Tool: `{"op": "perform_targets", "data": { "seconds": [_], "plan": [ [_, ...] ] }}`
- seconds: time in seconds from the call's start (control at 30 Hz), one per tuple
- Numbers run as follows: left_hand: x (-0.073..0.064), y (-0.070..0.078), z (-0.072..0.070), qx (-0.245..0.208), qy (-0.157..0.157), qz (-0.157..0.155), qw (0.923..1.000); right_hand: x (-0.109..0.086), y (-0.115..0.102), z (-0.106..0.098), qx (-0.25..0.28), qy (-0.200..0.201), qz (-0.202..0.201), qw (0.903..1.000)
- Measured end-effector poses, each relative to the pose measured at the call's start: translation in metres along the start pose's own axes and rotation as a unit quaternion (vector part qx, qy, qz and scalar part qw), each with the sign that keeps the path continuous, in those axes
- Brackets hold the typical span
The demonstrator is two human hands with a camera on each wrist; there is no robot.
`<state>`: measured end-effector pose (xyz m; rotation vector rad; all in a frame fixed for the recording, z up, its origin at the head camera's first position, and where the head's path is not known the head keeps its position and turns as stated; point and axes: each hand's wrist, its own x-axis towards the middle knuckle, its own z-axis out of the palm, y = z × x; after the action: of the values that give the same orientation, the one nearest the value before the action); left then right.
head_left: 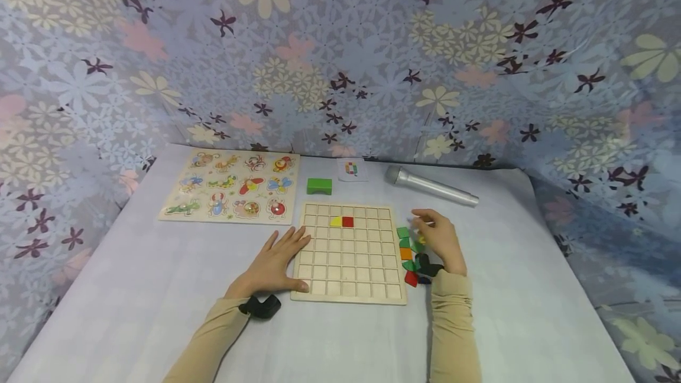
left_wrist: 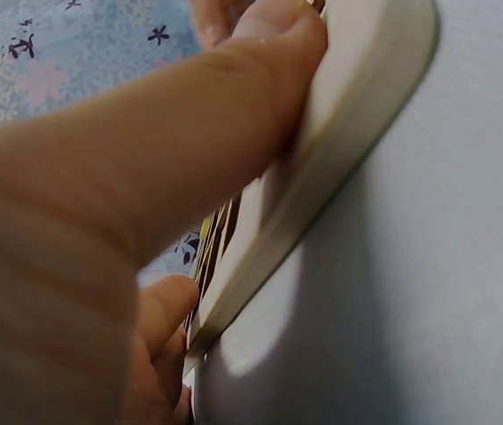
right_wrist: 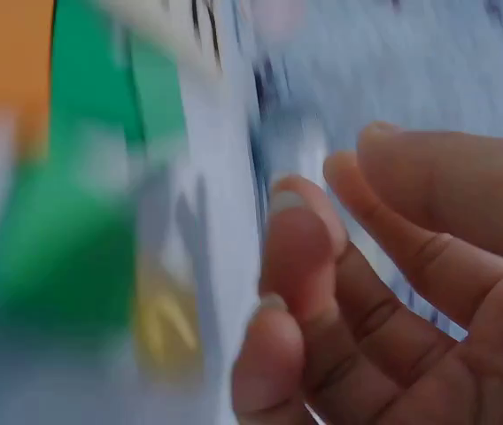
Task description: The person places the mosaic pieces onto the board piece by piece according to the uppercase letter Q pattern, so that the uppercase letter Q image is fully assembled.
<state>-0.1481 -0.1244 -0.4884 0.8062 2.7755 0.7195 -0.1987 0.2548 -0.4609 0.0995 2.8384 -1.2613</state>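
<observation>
While resting the left hand [head_left: 279, 262] on the left edge of the grid board [head_left: 348, 299], spreads its fingers apart, mostly straight, with some tips at that edge, and lays the thumb over the board near its near left corner. Holds the right hand [head_left: 441, 241] just off the board's right edge, fingers loosely bent, with a gap between thumb and fingertips and nothing pinched there. Has a small yellow piece [right_wrist: 167, 329] near those fingertips but apart from them, blurred in the right wrist view, lying on the table [head_left: 340, 347] next to green pieces [head_left: 403, 233]. Along the board's right edge, from the far part toward the near right corner: the green pieces, an orange square [head_left: 406, 253], a red piece [head_left: 411, 278] and a dark piece [head_left: 424, 280]. On the board, in the second row from its far edge: a yellow tile [head_left: 336, 222] and a red tile [head_left: 347, 221] side by side, apart from both hands. Toward the table's far left corner: a picture board [head_left: 229, 188]. Near the table's far edge, from left to right: a green block [head_left: 319, 184], a small card [head_left: 352, 169] and a silver microphone [head_left: 433, 187]
</observation>
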Motion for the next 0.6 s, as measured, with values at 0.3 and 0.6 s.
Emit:
{"op": "perform_targets", "data": {
  "seconds": [0.3,0.6],
  "plan": [
    [0.0,-0.001,0.002,-0.005,0.001,-0.004,1.0,-0.016,0.034,-0.024,-0.016,-0.046,0.052,0.9975],
    [0.0,0.0,0.002,-0.009,0.003,0.0,1.0,-0.009,0.023,-0.007,-0.085,-0.043,0.017,0.9953]
  ]
}}
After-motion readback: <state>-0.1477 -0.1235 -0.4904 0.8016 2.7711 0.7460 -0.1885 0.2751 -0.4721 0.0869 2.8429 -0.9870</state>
